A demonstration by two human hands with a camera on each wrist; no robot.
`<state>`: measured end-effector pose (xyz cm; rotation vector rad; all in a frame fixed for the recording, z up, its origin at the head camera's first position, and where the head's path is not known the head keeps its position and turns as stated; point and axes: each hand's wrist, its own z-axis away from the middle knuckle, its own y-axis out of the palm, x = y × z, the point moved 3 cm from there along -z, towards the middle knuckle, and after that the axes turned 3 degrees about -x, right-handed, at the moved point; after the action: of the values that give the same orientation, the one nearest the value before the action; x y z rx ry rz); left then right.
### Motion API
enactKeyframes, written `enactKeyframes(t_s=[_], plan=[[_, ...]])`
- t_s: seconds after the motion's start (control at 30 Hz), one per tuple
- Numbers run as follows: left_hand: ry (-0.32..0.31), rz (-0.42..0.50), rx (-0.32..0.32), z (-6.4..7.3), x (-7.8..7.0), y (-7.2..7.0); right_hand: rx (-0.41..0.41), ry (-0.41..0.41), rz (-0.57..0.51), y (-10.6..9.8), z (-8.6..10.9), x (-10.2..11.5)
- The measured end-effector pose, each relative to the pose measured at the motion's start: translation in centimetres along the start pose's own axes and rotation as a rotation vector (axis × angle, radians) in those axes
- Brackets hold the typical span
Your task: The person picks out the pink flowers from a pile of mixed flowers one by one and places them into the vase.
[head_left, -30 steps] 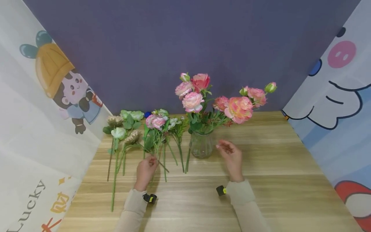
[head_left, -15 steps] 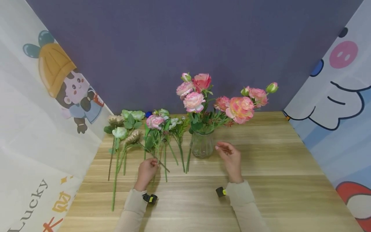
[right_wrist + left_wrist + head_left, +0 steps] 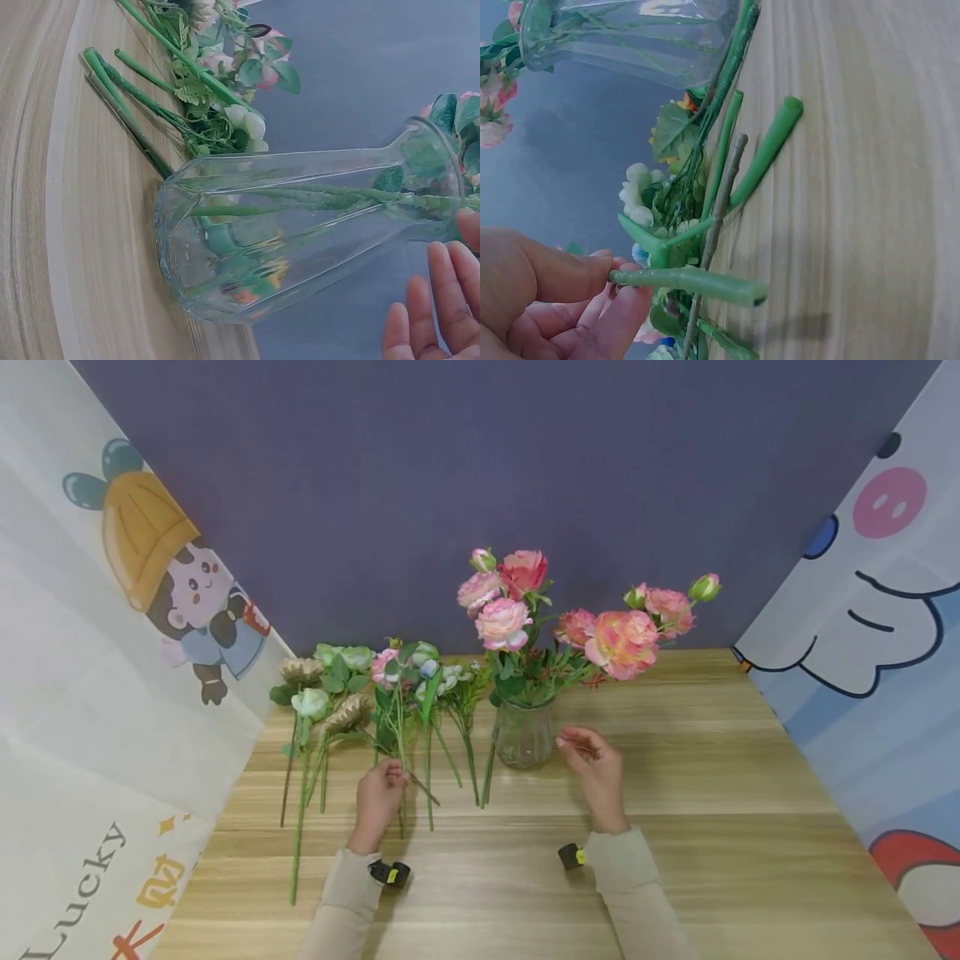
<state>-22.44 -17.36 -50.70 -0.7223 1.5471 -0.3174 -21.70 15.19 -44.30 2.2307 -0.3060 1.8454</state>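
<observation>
My left hand [image 3: 381, 797] pinches a flower's green stem [image 3: 697, 283] between thumb and fingers, its cut end pointing out over the table. Up from that stem, a pink flower [image 3: 385, 667] with green leaves overlaps the other blooms. A clear glass vase [image 3: 523, 739] stands upright near the middle, with stems inside. Out of it rise pink roses [image 3: 502, 624] on the left and peach-pink blooms [image 3: 621, 643] leaning right. Just right of the vase is my right hand [image 3: 598, 768], holding nothing, its fingers [image 3: 450, 296] loosely bent close to the glass neck.
Several loose flowers lie left of the vase, among them a pale green rose [image 3: 310, 703] and a beige flower [image 3: 347, 714]. Green stems [image 3: 472, 768] lie close beside the vase. A dark panel [image 3: 480, 485] backs the wooden table [image 3: 480, 893]; printed curtains flank it.
The flower in my left hand has turned: its pink bloom now faces away to the left and more leaves show. My right hand has shifted only slightly and now stays by the vase.
</observation>
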Motion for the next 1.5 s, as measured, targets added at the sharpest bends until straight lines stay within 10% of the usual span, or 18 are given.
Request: enactKeyframes(t_s=[0.47,1.5], plan=[[0.021,0.109,-0.108,0.5,-1.2,0.0,0.006,-0.002,-0.019,0.1,0.0,-0.9],[0.464,0.259,-0.123,4.2,-9.4,3.3,0.309,-0.115,-0.095,6.4,2.0,2.0]])
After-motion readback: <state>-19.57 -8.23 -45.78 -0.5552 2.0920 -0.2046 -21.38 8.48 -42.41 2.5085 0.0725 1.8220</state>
